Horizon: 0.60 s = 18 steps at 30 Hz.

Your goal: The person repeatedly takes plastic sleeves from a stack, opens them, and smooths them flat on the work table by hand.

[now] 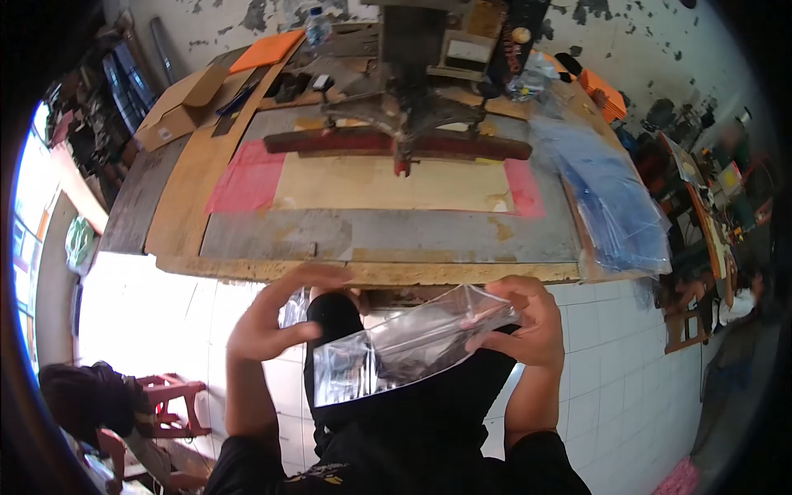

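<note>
A clear plastic sheet or sleeve (396,351) hangs slanted over my lap, in front of the table's edge. My right hand (528,322) pinches its upper right end between thumb and fingers. My left hand (285,318) is off to the left of the sheet, thumb and fingers apart, with nothing between them. Beyond my hands, a press with a long red bar (330,143) stands over a cream board (388,186) that has pink strips at both ends.
Stacked clear bluish plastic sheets (619,206) lie at the table's right. A cardboard box (181,107) sits at the back left, near an orange sheet (266,51) and a bottle (317,26). Other people are at lower left and far right. The table's wooden front edge (371,271) is just beyond my hands.
</note>
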### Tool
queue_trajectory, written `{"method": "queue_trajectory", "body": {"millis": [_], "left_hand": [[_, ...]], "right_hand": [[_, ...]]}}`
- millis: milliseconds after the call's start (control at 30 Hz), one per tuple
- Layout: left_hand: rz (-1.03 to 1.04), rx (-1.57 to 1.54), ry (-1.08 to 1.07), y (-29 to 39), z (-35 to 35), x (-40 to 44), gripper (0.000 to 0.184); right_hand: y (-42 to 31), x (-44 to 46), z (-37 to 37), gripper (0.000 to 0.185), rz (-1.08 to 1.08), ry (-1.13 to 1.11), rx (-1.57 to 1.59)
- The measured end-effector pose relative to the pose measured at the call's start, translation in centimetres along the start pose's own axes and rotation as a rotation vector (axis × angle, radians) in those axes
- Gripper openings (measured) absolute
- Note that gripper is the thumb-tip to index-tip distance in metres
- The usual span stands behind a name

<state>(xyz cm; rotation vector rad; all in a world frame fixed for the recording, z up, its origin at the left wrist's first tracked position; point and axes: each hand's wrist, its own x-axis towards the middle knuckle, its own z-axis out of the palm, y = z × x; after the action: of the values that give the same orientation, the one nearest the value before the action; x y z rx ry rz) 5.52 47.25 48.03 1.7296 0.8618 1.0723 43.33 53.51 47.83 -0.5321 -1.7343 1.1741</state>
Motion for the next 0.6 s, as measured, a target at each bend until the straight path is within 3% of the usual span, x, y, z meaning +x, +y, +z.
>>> {"method": "queue_trajectory", "body": {"millis": [33,100,167,267,333,500,600], "left_hand": [[-0.009,0.052,-0.020,0.8,1.2,1.0,0.066],[-0.001,0.146,-0.034,1.9,3.9,2.7,0.069],[-0.011,0.104,-0.072,1.7,6.0,4.1,0.070],[-0.100,-0.122,-0.100,1.1,7.5,4.7,0.067],[-0.180,-0.324,-0.004,0.0,8.6,4.8,0.063],[-0.161,-0.303,0.035,-1.4,8.8,3.7,0.052],[-0.169,-0.334,0.129,-1.6,8.9,3.3,0.043]], "right_hand": [[-0.5,0.5,0.4,0.063,0.003,-0.016,0.014],[-1.4,1.6,1.1,0.069,-0.099,-0.297,-0.477],[-2.4,2.0,2.2,0.067,-0.088,-0.332,-0.513],[-3.0,1.5,3.1,0.064,-0.138,-0.320,-0.529],[-3.9,0.8,3.5,0.064,-0.005,-0.163,-0.451],[-3.0,0.0,3.1,0.054,0.024,-0.098,-0.355],[-2.6,0.1,3.2,0.043,-0.088,-0.095,-0.452]]}}
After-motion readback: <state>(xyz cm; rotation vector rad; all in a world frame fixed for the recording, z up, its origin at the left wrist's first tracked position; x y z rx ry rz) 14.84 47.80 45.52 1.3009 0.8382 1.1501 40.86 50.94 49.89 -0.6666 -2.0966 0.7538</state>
